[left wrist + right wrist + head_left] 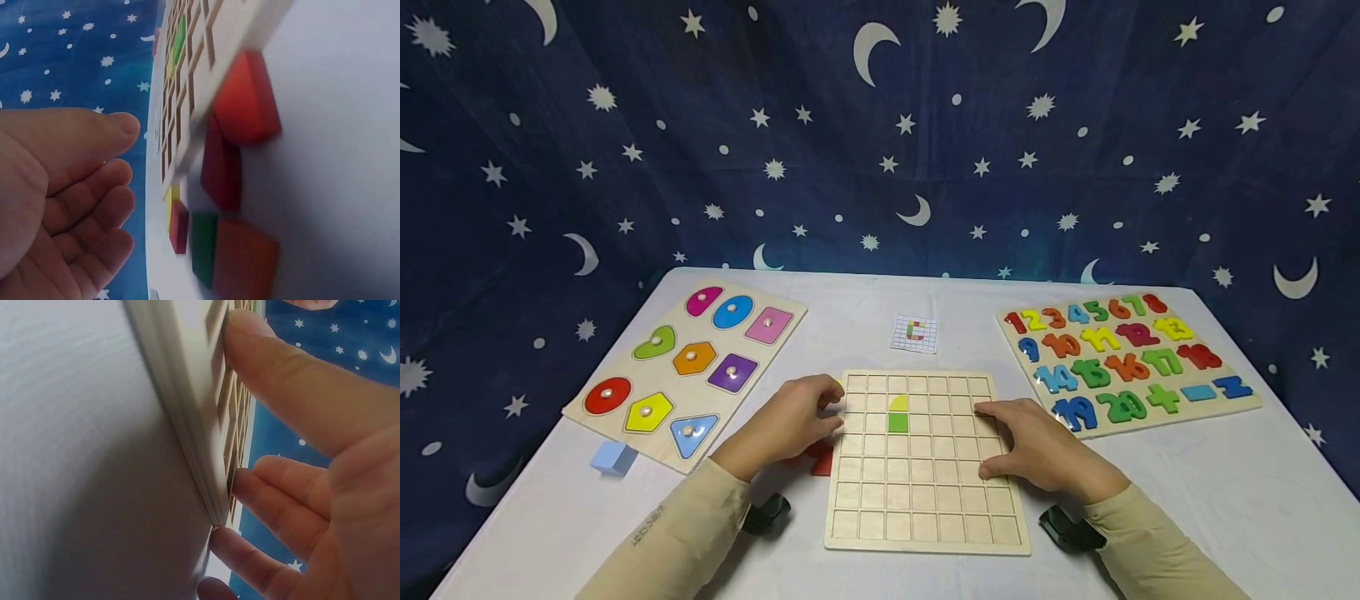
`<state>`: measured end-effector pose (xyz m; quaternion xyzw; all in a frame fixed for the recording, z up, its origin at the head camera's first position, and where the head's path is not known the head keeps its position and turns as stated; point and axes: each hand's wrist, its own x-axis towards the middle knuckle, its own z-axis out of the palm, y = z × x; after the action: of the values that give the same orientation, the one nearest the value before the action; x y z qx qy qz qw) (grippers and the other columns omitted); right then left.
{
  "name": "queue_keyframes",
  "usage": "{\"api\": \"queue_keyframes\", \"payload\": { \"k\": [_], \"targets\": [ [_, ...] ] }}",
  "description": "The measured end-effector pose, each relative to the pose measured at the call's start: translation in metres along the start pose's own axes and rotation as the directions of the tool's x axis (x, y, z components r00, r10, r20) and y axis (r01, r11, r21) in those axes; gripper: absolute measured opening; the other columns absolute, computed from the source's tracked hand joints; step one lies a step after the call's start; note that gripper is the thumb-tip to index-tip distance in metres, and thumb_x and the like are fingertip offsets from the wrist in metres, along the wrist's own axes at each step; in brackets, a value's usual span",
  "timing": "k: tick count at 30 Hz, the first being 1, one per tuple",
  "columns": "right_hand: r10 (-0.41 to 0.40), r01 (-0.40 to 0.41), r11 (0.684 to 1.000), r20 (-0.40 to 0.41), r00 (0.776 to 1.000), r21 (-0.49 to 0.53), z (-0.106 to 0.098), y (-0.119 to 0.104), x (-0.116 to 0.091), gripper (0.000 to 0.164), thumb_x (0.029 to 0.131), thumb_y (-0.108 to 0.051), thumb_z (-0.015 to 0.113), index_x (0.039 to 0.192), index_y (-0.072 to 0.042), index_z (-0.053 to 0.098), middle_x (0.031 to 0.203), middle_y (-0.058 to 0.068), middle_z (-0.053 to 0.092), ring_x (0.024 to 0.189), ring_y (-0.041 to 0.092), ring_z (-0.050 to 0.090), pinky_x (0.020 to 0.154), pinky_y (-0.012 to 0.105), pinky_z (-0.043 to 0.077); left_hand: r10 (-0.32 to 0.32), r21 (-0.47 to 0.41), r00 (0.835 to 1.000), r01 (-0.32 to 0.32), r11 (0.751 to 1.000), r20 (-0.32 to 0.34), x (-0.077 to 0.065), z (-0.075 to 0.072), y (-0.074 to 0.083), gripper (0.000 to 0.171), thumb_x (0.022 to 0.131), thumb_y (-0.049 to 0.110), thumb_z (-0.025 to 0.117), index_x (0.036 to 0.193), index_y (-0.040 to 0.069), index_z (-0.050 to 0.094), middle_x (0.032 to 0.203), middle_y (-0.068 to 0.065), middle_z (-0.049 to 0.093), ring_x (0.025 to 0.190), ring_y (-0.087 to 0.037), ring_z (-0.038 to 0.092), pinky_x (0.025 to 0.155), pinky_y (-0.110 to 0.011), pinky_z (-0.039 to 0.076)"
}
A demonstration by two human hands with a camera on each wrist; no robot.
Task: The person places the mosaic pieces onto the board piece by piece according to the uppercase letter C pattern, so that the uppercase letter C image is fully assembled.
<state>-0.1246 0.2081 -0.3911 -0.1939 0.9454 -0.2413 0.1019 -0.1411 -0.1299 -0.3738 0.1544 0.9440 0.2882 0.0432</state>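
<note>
Grid board (928, 517) of pale wood, raised ribs marking square cells, lies on the white, cloth-covered surface (1210, 492). In its third column from left: yellow quarter-round piece (901, 404), green square piece (898, 423) directly nearer the wearer. Right hand (1037, 437): thumb and fingertips touch the board's right edge — grip spread, fingers fairly straight. Left hand (797, 421): beside the left edge, grip slack, fingers loosely bent, nothing held. Left wrist view: thick, flat-faced red block (253, 100) and dark red block (223, 172) close to the board's edge; green block (203, 250) and orange block (245, 259) side by side, blurred. Gridded paper card (898, 340) beyond the board. Flanking — knobbed shape puzzle (692, 396) left, chunky number puzzle (1191, 410) right, both wooden-based.
</note>
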Motion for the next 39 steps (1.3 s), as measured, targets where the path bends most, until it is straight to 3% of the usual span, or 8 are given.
{"api": "queue_keyframes", "payload": {
  "k": [12,23,39],
  "targets": [
    [-0.001,0.001,1.000,-0.004,1.000,-0.002,0.001,0.001,0.000,0.084,0.074,-0.044,0.087,0.140,-0.004,0.055,0.137,0.017,0.057,0.127,0.039,0.049,0.104,0.057,0.038,-0.125,-0.003,0.991,0.125,0.992,0.039,-0.013,-0.008,-0.015,0.030,0.083,0.008,0.081,0.110,0.009,0.068,0.103,-0.001,0.068,0.102,-0.022,0.063,0.093,-0.042,0.052],
    [0.014,-0.014,1.000,-0.001,1.000,0.001,0.001,0.000,0.000,0.084,0.074,-0.043,0.088,0.140,-0.004,0.055,0.137,0.016,0.056,0.127,0.037,0.049,0.104,0.057,0.039,-0.098,0.043,0.995,0.097,0.994,0.027,-0.022,-0.011,-0.031,0.027,0.082,0.006,0.081,0.105,0.007,0.068,0.099,0.000,0.068,0.097,-0.022,0.063,0.093,-0.042,0.052],
    [0.005,-0.005,1.000,-0.006,1.000,-0.013,0.001,0.000,0.000,0.084,0.073,-0.043,0.088,0.140,-0.004,0.056,0.137,0.017,0.057,0.127,0.038,0.049,0.104,0.057,0.039,-0.088,0.040,0.996,0.087,0.995,0.022,-0.025,-0.010,-0.036,0.022,0.082,0.003,0.081,0.100,0.007,0.069,0.093,0.001,0.067,0.090,-0.019,0.062,0.091,-0.041,0.053]
  ]
}}
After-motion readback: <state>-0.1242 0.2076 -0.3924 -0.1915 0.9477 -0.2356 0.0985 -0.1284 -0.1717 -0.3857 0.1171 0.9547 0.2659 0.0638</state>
